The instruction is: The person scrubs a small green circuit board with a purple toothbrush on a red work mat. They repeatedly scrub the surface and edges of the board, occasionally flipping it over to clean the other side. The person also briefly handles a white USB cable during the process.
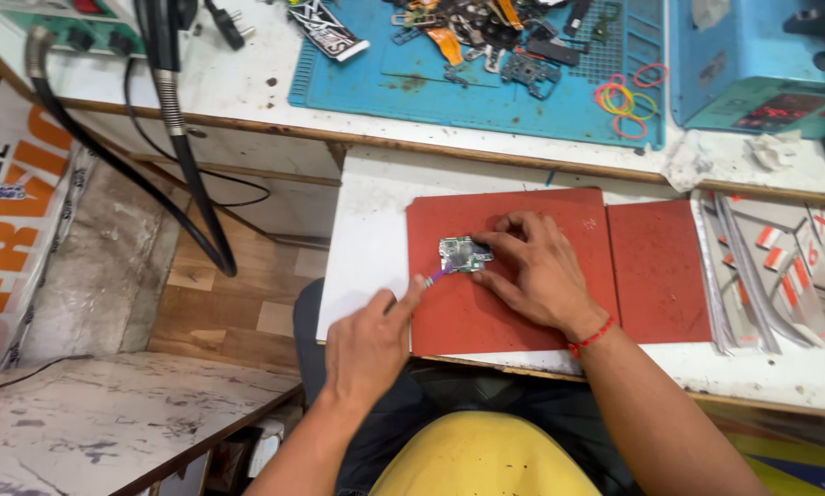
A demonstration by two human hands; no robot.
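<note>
A small green circuit board [463,253] lies on a red mat [514,303] on the white pull-out shelf. My right hand [536,274] rests on the mat and pins the board's right edge with thumb and fingers. My left hand [371,344] is closed around a thin tool with a purple tip [437,274]. The tip touches the board's lower left corner. A red thread band circles my right wrist.
A second red mat [659,271] lies to the right, beside several strips [780,276] with red tabs. Behind, a blue work mat [486,87] holds phone parts and rubber bands [626,96]. A blue machine [752,64] stands back right; black hoses [192,174] hang left.
</note>
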